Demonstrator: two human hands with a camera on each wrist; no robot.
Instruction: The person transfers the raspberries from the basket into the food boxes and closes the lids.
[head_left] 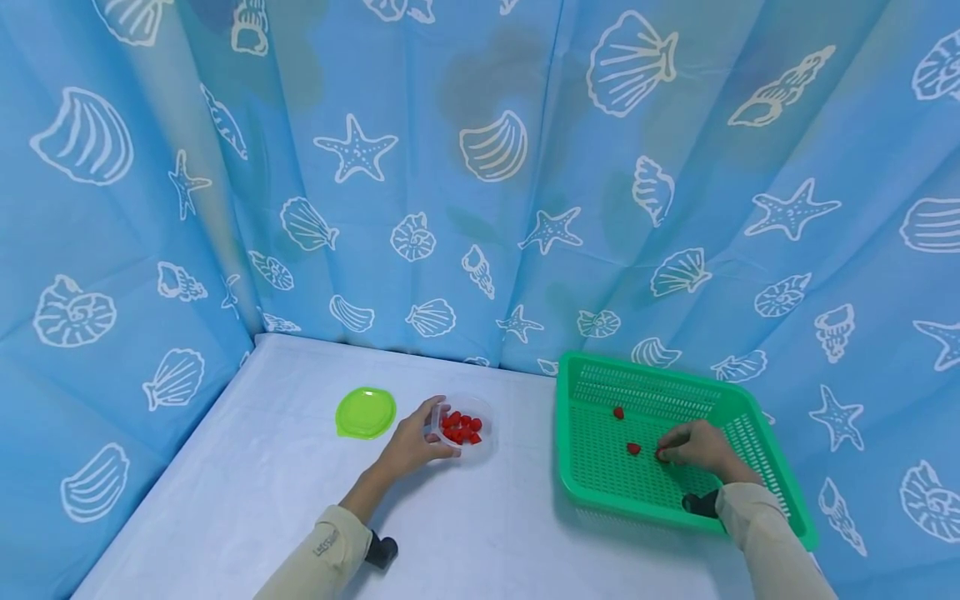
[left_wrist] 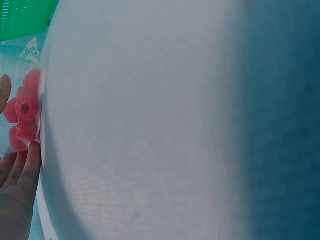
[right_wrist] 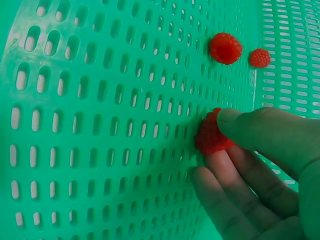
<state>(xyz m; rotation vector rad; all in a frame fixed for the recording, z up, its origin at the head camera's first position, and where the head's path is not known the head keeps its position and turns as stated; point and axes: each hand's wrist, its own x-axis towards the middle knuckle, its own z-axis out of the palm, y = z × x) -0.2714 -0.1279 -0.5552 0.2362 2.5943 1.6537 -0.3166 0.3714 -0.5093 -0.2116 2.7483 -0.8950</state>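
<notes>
A clear round plastic container (head_left: 486, 450) holding several red raspberries (head_left: 461, 427) stands on the white table. My left hand (head_left: 415, 437) grips it from the left side, thumb and fingers spread around its wall. Over in the green basket (head_left: 600, 492), my right hand (head_left: 701, 448) pinches a raspberry (right_wrist: 212, 134) between thumb and fingers, close to the basket floor. Two more raspberries lie in the basket, a nearer one (head_left: 633, 448) and a farther one (head_left: 618, 412). In the right wrist view the nearer raspberry (right_wrist: 226, 48) shows its hollow end.
A lime green lid (head_left: 365, 412) lies flat on the white table (head_left: 300, 500), left of the container. The basket's raised, slotted walls surround my right hand. Blue curtains (head_left: 420, 183) with shell and starfish prints hang behind the table and along its sides.
</notes>
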